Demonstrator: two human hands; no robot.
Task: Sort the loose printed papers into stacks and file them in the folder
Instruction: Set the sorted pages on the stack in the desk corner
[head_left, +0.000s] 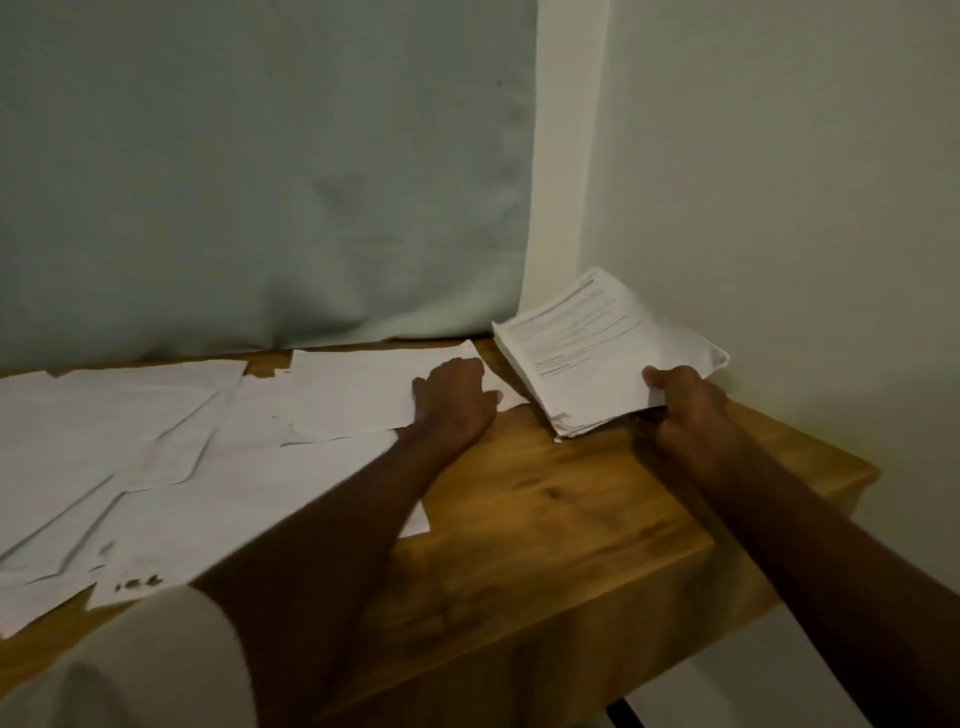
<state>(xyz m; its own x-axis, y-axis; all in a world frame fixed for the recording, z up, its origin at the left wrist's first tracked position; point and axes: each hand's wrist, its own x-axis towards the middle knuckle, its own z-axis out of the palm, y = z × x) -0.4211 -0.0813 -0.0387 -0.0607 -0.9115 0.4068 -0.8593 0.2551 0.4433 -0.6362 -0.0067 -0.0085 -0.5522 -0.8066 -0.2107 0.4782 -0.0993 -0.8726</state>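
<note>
A spread of loose sheets (171, 457) lies across the left part of the table (545, 519) in front of me, overlapping one another and reaching back to the cloth (260, 182) that hangs behind the table. My left hand (454, 397) rests on the rightmost sheet (363, 395). To its right, in the corner by the wall (779, 182), my right hand (685, 400) holds a stack of papers (597, 353) by its near edge, tilted up.

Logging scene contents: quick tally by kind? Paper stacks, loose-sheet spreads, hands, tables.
Paper stack, gripped by the right hand: 1
Spread of loose sheets: 1, sheets overlap, too many to separate
Hands: 2, left hand, right hand
Wooden table: 1
Total: 5
</note>
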